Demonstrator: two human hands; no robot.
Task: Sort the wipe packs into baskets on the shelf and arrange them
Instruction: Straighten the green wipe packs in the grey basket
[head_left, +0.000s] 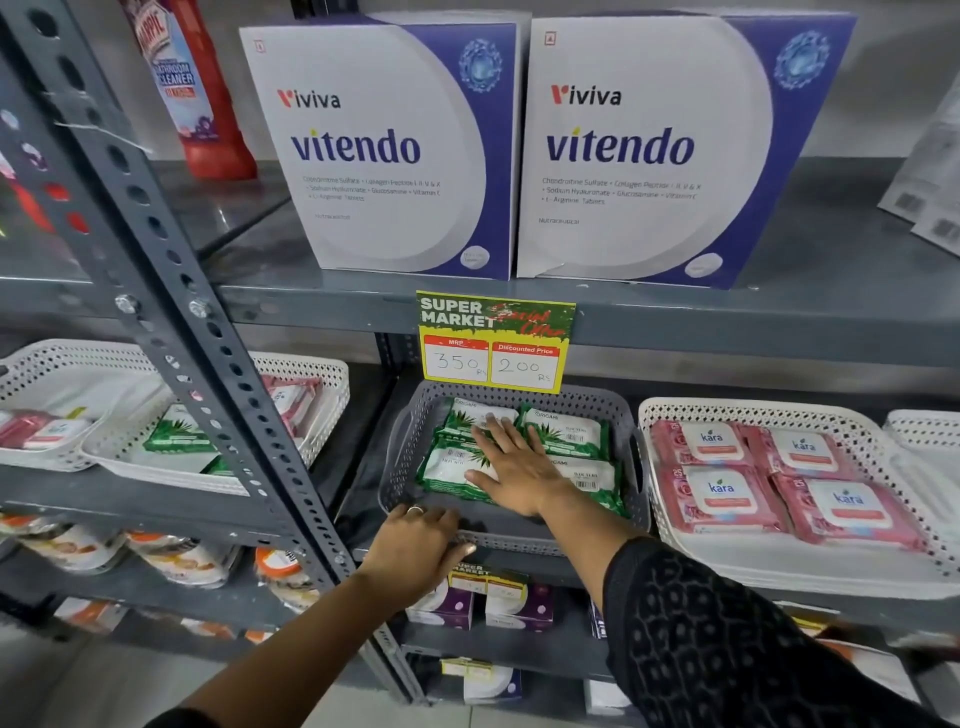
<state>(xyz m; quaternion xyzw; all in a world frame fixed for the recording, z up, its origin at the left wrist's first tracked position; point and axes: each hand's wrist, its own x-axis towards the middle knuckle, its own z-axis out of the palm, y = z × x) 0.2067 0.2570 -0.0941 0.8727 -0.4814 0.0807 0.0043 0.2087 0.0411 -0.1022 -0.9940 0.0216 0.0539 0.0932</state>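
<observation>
- The right hand (511, 470) lies flat and wide open on the green wipe packs (563, 434) in the grey basket (402, 467). It holds nothing; it just presses down on them
- The left hand (415, 551) is curled over the front rim of the grey basket. The fingers are bent around the edge, so it looks like it is holding the basket so it does not slide
- About four green packs lie flat in the basket, close together, toward the back. The front part of the basket is bare
- The pink wipe packs (719, 491) are in the white basket (660, 415) just beside it on the right, four in neat rows
- On the left there is another white basket (332, 374) with a green pack (179, 431) and pink ones mixed. I think those need sorting next
- What could go wrong: the grey basket sits close to the shelf edge. A hard pull from the left hand could tip it off
- If the flat hand pushes sideways, the smooth packs could slide over each other and get messy
</observation>
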